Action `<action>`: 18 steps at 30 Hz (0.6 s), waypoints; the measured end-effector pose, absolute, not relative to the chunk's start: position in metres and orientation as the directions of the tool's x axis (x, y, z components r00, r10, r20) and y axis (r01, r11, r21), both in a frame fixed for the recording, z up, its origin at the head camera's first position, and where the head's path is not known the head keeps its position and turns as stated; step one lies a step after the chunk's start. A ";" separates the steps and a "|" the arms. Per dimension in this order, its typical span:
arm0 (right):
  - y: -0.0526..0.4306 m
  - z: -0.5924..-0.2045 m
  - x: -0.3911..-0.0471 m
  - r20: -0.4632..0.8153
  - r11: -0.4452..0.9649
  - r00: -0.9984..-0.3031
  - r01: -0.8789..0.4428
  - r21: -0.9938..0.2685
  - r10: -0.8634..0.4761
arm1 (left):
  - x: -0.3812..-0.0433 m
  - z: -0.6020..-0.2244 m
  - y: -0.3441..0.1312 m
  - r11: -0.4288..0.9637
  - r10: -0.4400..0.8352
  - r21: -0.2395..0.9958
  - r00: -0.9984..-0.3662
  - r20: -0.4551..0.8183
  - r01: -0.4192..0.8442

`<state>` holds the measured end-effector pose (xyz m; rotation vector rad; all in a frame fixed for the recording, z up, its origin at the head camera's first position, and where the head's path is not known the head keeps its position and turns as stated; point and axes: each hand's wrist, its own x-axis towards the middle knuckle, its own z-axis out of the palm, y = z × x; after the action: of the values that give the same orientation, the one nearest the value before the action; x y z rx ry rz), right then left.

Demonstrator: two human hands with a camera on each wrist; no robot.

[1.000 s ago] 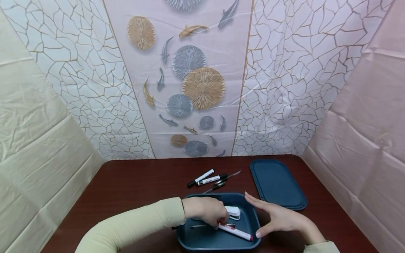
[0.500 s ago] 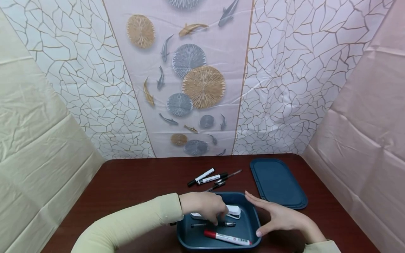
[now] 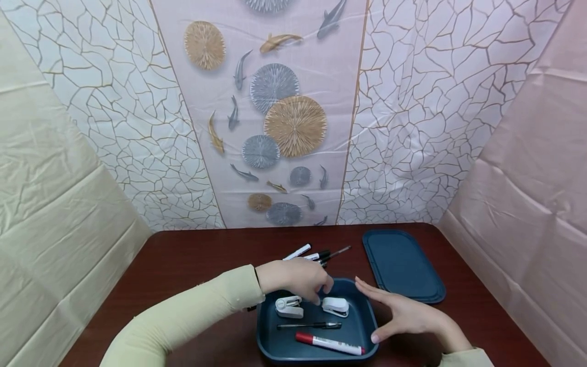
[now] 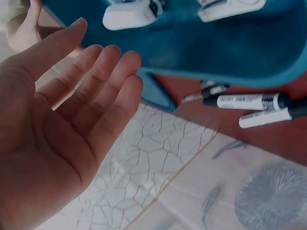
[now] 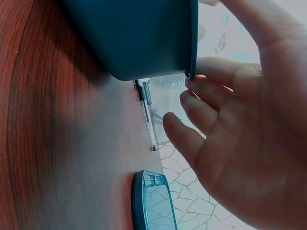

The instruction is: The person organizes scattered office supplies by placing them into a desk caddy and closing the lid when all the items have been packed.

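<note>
A dark blue box (image 3: 275,351) holds two small white staplers, the left one (image 3: 289,307) and the right one (image 3: 336,306). In front of them lie a black pen (image 3: 308,325) and a red-capped whiteboard marker (image 3: 330,344). Over the box's far side hovers my left hand (image 3: 300,278), its fingers loosely bent; the left wrist view shows nothing in its palm (image 4: 53,139). My right hand (image 3: 405,318) rests at the box's right rim, thumb and fingers spread along it. In the right wrist view, straight fingertips (image 5: 194,86) are right at the rim.
Behind the box are two black-and-white markers (image 4: 249,101) and pens (image 3: 339,252), partly hidden by my left hand in the head view. A blue lid (image 3: 403,265) lies flat on the brown table (image 3: 206,255) at the back right. Patterned cloth (image 3: 284,153) hangs behind.
My left hand has let go of the red marker, which now lies in the front of the box. That hand has moved away toward the box's far edge. My right hand stays put.
</note>
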<state>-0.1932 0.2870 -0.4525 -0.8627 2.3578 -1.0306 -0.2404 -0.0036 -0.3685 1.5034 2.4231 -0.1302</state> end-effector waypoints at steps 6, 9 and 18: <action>0.286 -0.452 -0.193 -0.131 0.537 -0.721 -0.369 -0.759 -0.680 | -0.245 -0.356 -0.004 0.471 0.861 0.051 -0.446 -0.242 0.881; 0.286 -0.451 -0.193 -0.133 0.538 -0.723 -0.365 -0.760 -0.678 | -0.247 -0.350 -0.004 0.477 0.861 0.039 -0.458 -0.220 0.878; 0.288 -0.451 -0.193 -0.138 0.526 -0.715 -0.355 -0.773 -0.685 | -0.253 -0.343 -0.005 0.485 0.865 0.036 -0.473 -0.170 0.874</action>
<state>-0.1927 0.2877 -0.4515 -0.8511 2.3403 -1.0451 -0.2534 -0.0047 -0.3429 1.5138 2.5611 -0.0839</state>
